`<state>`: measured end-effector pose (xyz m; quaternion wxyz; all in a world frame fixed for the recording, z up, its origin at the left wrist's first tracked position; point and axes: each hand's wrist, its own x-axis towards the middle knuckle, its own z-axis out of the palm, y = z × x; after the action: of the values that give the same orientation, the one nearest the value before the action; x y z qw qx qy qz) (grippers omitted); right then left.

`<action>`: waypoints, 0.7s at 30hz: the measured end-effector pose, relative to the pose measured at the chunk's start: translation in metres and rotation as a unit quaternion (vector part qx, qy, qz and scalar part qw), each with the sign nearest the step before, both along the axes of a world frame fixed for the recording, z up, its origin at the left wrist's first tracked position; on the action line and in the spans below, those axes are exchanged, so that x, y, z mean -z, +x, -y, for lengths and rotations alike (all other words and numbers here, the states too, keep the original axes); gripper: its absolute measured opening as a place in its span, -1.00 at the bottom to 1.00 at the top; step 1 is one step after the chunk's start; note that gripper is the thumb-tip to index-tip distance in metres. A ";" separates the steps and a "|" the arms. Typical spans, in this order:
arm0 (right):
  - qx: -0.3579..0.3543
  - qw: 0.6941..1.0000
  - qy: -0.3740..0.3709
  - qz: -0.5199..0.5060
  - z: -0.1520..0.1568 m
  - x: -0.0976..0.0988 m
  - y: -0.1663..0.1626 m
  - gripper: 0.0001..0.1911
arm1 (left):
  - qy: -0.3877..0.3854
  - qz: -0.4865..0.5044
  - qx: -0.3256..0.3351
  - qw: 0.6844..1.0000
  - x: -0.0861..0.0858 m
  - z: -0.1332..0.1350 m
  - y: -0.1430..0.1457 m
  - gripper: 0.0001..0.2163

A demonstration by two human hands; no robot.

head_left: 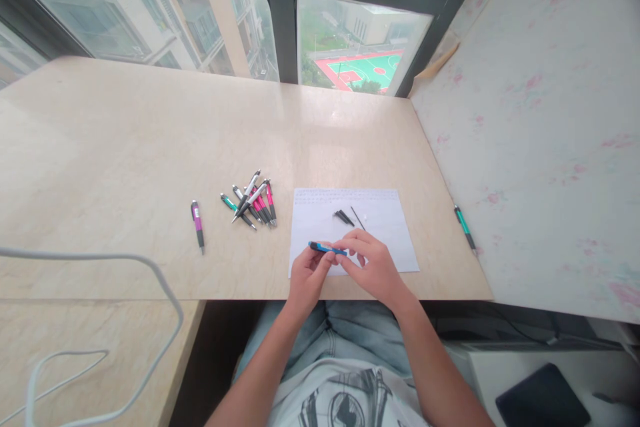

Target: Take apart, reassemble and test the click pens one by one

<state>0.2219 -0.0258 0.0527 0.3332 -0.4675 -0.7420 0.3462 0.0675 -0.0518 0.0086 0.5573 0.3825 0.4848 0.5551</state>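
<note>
A blue pen barrel with a black clip end (320,247) lies across my fingers just above the white sheet of paper (310,213). My left hand (307,273) is closed around its clip end. At the barrel's other end, my right hand (370,260) pinches with thumb and fingertips; some fingers are hidden. Just beyond my hands on the paper rest a black tapered pen part (343,217), a thin dark refill (357,217) and a tiny pale piece too small to make out. Handwriting runs along the sheet's top edge.
Left of the paper lies a pile of pens (253,202) in white, pink and green. Farther left is a purple pen (197,225). A green pen (465,229) lies by the papered wall (540,147). A white cable (165,280) loops at the lower left.
</note>
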 end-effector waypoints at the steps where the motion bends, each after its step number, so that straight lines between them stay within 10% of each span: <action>1: 0.020 1.000 -0.006 -0.002 -0.004 0.003 0.005 -0.77 | -0.004 0.002 -0.005 1.000 0.001 0.000 -0.001 -0.78; 6: 0.219 0.962 0.027 0.161 -0.034 0.026 0.036 -0.79 | -0.011 0.052 -0.028 0.998 0.009 -0.002 -0.004 -0.78; 13: 0.213 0.932 0.025 0.292 -0.048 0.041 0.036 -0.77 | -0.024 0.106 -0.038 0.993 0.009 -0.004 -0.006 -0.77; 21: 0.226 0.952 0.038 0.204 -0.046 0.036 0.033 -0.73 | -0.028 0.120 -0.042 0.991 0.008 -0.004 -0.005 -0.77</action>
<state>0.2546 0.0201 0.0164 0.2619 -0.6703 -0.6820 0.1305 0.0628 -0.0476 0.0001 0.5983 0.2766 0.4454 0.6060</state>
